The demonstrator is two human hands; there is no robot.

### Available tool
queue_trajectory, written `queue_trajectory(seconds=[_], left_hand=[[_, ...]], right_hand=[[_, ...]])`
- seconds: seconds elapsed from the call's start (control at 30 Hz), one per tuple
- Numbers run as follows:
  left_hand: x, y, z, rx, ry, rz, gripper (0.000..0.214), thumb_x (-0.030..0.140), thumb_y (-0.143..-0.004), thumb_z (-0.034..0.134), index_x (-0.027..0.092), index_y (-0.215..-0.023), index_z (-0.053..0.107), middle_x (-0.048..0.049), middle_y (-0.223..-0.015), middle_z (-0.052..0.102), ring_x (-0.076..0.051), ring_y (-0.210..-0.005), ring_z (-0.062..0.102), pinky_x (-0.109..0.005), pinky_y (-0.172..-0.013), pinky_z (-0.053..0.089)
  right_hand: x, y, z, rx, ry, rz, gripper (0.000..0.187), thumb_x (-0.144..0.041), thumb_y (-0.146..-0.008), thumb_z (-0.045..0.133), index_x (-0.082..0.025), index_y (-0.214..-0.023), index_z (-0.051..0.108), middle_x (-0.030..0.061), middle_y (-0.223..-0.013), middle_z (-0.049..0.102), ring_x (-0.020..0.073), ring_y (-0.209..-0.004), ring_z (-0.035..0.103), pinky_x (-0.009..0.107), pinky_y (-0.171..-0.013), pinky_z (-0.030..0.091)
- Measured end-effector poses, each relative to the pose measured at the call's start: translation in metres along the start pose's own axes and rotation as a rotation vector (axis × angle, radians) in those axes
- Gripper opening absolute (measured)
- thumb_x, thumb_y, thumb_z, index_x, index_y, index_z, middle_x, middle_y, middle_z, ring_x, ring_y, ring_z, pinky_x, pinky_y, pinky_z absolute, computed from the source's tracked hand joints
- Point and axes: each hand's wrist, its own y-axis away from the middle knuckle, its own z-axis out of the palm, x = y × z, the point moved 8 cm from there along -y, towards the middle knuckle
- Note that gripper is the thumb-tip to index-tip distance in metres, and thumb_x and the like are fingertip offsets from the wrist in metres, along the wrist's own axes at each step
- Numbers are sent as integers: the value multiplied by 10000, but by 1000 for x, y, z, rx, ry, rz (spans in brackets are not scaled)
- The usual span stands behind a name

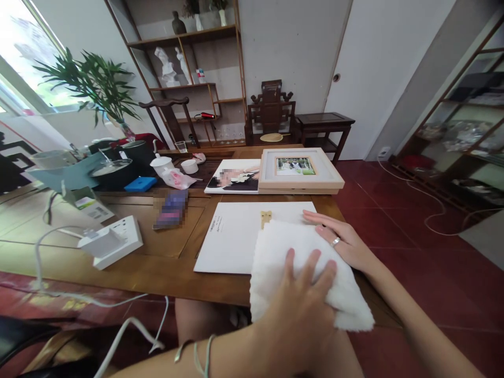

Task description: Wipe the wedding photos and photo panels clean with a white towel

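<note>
A white fluffy cloth [303, 262] lies over the right part of a white board [232, 236] at the near edge of the wooden table [165, 262]. My left hand [303, 310] rests flat on the cloth, fingers spread. My right hand [342, 239], with a ring on one finger, lies flat on the cloth's far right edge, fingers stretched out. A small gold hanger [265, 217] shows on the board just beyond the cloth.
A light wooden picture frame [299, 170] and a photo print [234, 177] lie further back. A white power strip [112, 241] with cables sits to the left, beside a blue pad [140, 184], cups and pots. Shelves, a chair and a plant stand behind.
</note>
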Motion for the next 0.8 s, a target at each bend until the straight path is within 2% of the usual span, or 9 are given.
queue_trajectory(seconds=[0.1, 0.23, 0.33, 0.43, 0.57, 0.63, 0.7, 0.8], left_hand=[[-2, 6, -3, 0, 12, -25, 290, 308, -906, 429, 221, -951, 702, -56, -1470, 342, -349, -1352, 265, -610, -1036, 284], [-29, 1, -5, -53, 26, -118, 283, 324, -896, 447, 202, -998, 682, -55, -1435, 405, -312, -1330, 326, -557, -1042, 320], [-59, -13, -3, -76, 17, -226, 287, 308, -901, 438, 188, -1022, 669, -58, -1422, 427, -299, -1327, 334, -560, -1044, 318], [-86, -32, 5, -91, -25, -303, 304, 309, -909, 430, 177, -1080, 644, -72, -1434, 408, -308, -1339, 307, -598, -1038, 296], [-107, -53, 8, -35, -80, -322, 352, 317, -927, 392, 177, -1179, 594, -93, -1445, 385, -323, -1340, 293, -617, -1030, 281], [-108, -56, 7, -35, -90, -327, 349, 310, -927, 390, 173, -1164, 607, -97, -1443, 386, -329, -1340, 290, -619, -1029, 282], [-100, -52, 8, -84, -84, -327, 332, 303, -913, 417, 165, -1124, 633, -102, -1445, 381, -344, -1341, 282, -630, -1025, 282], [-69, -33, 10, -180, -75, -274, 306, 277, -882, 456, 151, -1060, 671, -130, -1453, 360, -389, -1342, 266, -660, -1012, 278]], right_hand=[[1, 0, 2, -37, -8, 49, 343, -384, -910, 452, -237, -1161, 633, 42, -1241, 632, 231, -1163, 567, 397, -1018, 431], [4, 0, 0, -16, 38, 65, 348, -374, -920, 427, -237, -1165, 632, 37, -1227, 642, 232, -1141, 582, 404, -1006, 441], [4, -1, -4, 38, 86, 13, 375, -364, -894, 475, -225, -1224, 588, 55, -1301, 585, 244, -1200, 536, 426, -1036, 409], [0, -1, -3, 26, 103, -83, 384, -324, -879, 496, -229, -1243, 573, 57, -1356, 534, 248, -1260, 477, 435, -1074, 359], [4, -1, -2, 18, 110, -56, 469, -315, -871, 506, -244, -1333, 479, 54, -1376, 512, 255, -1258, 479, 449, -1060, 375], [9, -1, -2, 24, 123, -24, 485, -319, -871, 500, -256, -1350, 458, 47, -1396, 488, 264, -1272, 462, 470, -1064, 363], [12, -2, 0, 17, 132, -18, 484, -302, -868, 490, -261, -1350, 461, 42, -1409, 469, 265, -1291, 436, 483, -1078, 339], [15, -2, 2, -3, 139, -17, 462, -268, -877, 457, -263, -1338, 479, 38, -1418, 456, 248, -1309, 413, 472, -1099, 314]])
